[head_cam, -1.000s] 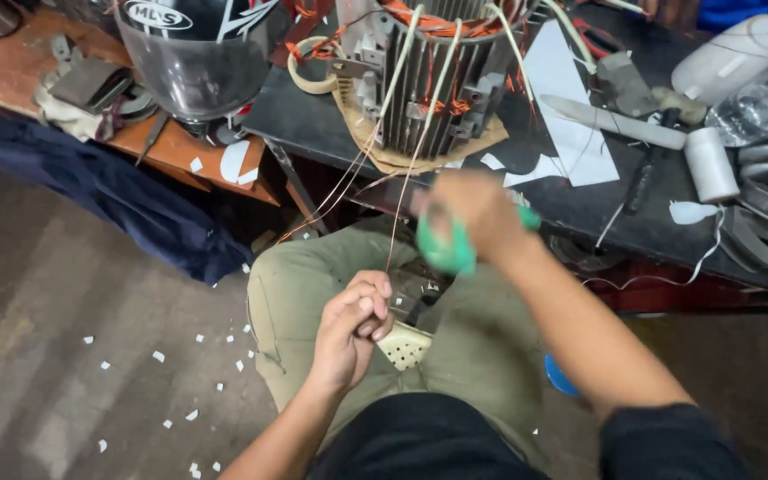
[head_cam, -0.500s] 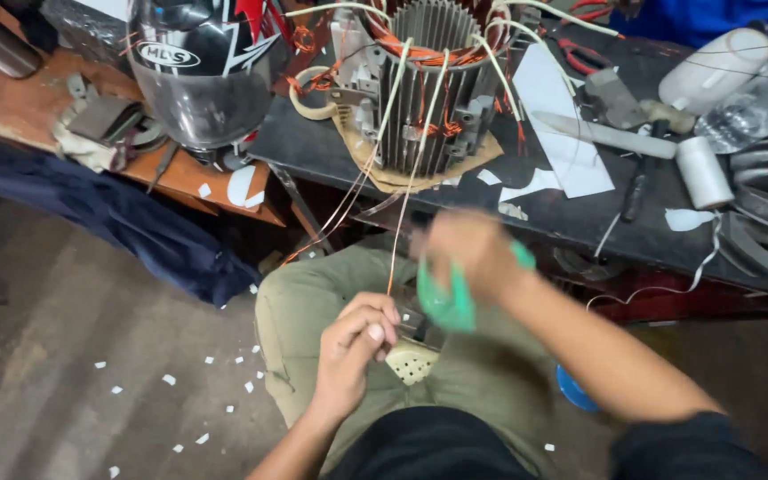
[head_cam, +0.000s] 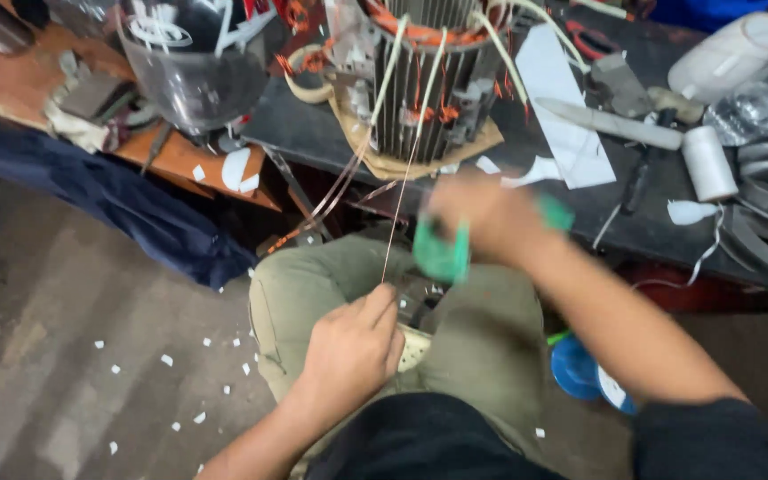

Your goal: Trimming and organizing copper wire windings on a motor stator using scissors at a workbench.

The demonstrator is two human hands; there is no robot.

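Left hand (head_cam: 348, 351) pinching thin copper wire (head_cam: 399, 213), lower centre; right hand (head_cam: 482, 218) closed on green tool (head_cam: 442, 253), blurred. Wire taut up to grey ribbed motor stator (head_cam: 428, 98) on bench (head_cam: 313, 133), top centre. Risk: tool motion snags, kinks wire

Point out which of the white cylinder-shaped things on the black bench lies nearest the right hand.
The small white roll, nearer the right hand; the bigger white bottle lies on its side farther back.
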